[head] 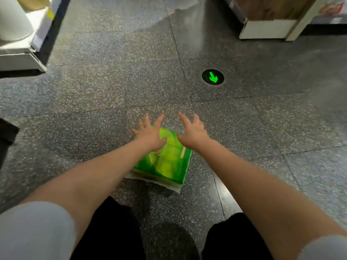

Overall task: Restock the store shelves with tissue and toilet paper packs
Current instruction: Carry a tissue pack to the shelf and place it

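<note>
A green plastic-wrapped tissue pack (167, 162) lies flat on the speckled floor in front of my legs. Both arms stretch out over it. My left hand (149, 134) hovers above the pack's far left corner with its fingers spread. My right hand (193, 133) hovers above the far right corner, fingers also spread. Neither hand holds anything, and whether they touch the pack cannot be told.
A white shelf base (24, 59) with white packs (13, 17) stands at the far left. Another shelf base (266, 29) stands at the far right. A round floor light with a green arrow (213, 76) sits between them. A dark object (7, 134) juts in at the left edge.
</note>
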